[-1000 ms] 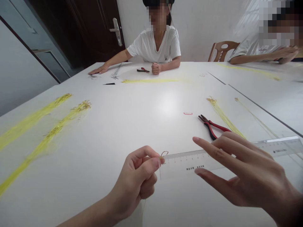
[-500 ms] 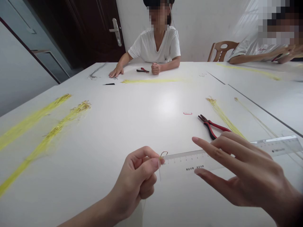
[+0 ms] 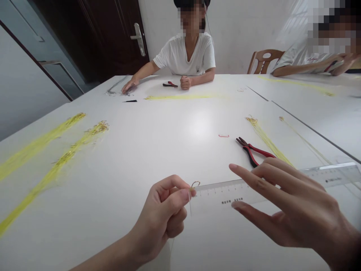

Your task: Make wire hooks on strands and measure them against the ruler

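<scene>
My left hand [image 3: 165,214] pinches a small golden hook [image 3: 195,184] on a thin yellow line, held at the left end of a clear plastic ruler [image 3: 327,175] lying flat on the white table [image 3: 158,139]. Over the ruler hovers my right hand [image 3: 293,207], fingers spread, thumb near the ruler's printed middle; whether it touches the ruler I cannot tell. Red-and-black pliers [image 3: 252,150] lie just beyond my right fingers.
Bundles of yellow line with hooks lie at the left [image 3: 53,169] and to the right of the pliers [image 3: 266,139]. A small red loop [image 3: 223,135] sits mid-table. A person in white [image 3: 186,56] sits opposite with pliers [image 3: 170,84]; another person [image 3: 310,62] sits far right.
My hands have stayed in place. The person opposite slid a hand inward along the far table edge, then a little back out to the left.
</scene>
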The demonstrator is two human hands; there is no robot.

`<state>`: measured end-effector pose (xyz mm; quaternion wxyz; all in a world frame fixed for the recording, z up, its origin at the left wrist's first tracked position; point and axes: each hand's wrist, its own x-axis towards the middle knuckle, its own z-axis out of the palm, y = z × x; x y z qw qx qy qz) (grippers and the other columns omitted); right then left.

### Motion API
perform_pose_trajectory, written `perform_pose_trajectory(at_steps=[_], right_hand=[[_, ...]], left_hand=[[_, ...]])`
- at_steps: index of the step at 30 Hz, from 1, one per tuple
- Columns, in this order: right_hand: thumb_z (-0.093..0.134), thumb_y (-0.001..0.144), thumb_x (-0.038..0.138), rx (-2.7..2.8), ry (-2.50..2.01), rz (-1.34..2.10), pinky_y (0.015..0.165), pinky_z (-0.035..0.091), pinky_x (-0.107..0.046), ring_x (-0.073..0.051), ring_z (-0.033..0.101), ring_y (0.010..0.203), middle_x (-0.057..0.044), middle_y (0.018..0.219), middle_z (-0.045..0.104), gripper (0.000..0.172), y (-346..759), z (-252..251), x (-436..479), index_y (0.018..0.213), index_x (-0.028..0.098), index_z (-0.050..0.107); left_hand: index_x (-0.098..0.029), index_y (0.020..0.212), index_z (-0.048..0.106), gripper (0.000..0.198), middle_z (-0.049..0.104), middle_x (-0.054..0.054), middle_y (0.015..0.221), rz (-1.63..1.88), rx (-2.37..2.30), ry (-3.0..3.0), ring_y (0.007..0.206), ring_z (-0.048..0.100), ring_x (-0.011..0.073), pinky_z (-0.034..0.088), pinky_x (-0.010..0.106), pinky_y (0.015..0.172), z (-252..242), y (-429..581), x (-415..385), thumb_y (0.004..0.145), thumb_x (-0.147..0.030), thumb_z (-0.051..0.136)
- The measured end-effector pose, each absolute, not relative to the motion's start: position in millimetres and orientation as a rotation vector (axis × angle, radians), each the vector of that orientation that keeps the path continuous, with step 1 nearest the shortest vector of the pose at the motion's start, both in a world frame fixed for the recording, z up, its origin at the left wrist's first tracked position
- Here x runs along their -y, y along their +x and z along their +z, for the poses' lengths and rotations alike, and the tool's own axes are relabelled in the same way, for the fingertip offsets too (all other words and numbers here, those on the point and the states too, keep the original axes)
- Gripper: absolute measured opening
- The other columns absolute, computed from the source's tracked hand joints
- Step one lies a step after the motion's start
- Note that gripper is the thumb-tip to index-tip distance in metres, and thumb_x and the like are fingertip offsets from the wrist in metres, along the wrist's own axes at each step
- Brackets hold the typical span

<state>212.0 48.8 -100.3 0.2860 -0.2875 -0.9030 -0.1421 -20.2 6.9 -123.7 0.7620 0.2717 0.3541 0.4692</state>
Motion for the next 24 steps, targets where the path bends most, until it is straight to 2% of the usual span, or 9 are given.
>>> perform_pose_trajectory(at_steps=[24], right_hand=[[0.061,0.080,0.031,2.428,-0.770,-0.390,0.064,0.045,-0.031,-0.016,0.049,0.072,-0.004,0.074,0.052,0.047,212.5,-99.2,-48.2,0.121,0.010,0.053]], left_hand=[[-0.020,0.064,0.054,0.024,0.015,-0.013,0.042,1.021,-0.778,0.614,0.034,0.005,0.0001,0.013,0.009,0.032,-123.3,-20.0,-7.4,0.075,-0.035,0.068]])
